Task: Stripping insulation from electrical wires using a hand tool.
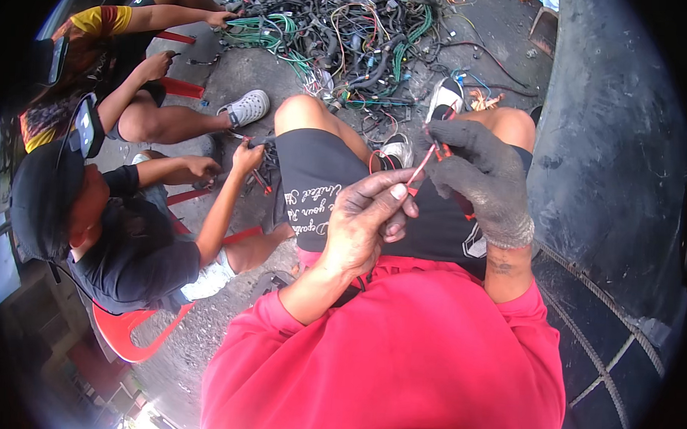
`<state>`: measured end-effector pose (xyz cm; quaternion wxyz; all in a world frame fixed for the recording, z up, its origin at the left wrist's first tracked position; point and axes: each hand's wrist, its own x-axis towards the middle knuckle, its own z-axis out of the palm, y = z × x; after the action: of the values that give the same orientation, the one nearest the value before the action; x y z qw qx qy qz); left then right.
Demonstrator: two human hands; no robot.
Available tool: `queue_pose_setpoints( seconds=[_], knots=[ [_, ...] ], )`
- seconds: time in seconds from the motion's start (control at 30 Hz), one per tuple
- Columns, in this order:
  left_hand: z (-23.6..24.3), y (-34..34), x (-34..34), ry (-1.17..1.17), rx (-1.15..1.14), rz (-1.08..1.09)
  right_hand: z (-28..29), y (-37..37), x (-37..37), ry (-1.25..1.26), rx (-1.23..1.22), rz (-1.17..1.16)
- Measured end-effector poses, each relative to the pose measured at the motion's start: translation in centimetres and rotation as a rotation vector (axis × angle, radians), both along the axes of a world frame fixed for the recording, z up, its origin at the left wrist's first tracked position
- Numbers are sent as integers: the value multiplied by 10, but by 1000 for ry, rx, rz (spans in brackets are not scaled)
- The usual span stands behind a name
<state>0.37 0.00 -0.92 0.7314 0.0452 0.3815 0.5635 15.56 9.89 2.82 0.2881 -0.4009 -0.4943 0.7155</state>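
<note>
Pinkish-red wire (418,169) spans the small gap between the person's two hands, above the dark shorts (323,157). Bare left fingers and thumb pinch its near end, the left hand (367,219) otherwise loosely curled; the gloved right hand (487,178) is wrapped around a red-handled tool (442,151) near the far end. Whether the tool bites the wire cannot be told. A weak pinch could let the thin strand slip, and the unprotected left fingertips could get nicked. Further out, the tangled wire heap (349,44) might snag a shoe (447,97).
</note>
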Motion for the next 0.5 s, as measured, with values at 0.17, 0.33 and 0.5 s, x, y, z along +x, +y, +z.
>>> queue_pose_setpoints(
  seconds=[0.17, 0.33, 0.5],
  knots=[
    [-2, 1, 1, 35, 50, -38, 6, 14, 0, -11, 12, -39],
    [2, -1, 1, 15, 48, -29, 17, 21, -5, -32, 61, -36],
    [0, -2, 2, 23, 33, 27, 11, 22, 0, -95, 174, 63]
  ],
)
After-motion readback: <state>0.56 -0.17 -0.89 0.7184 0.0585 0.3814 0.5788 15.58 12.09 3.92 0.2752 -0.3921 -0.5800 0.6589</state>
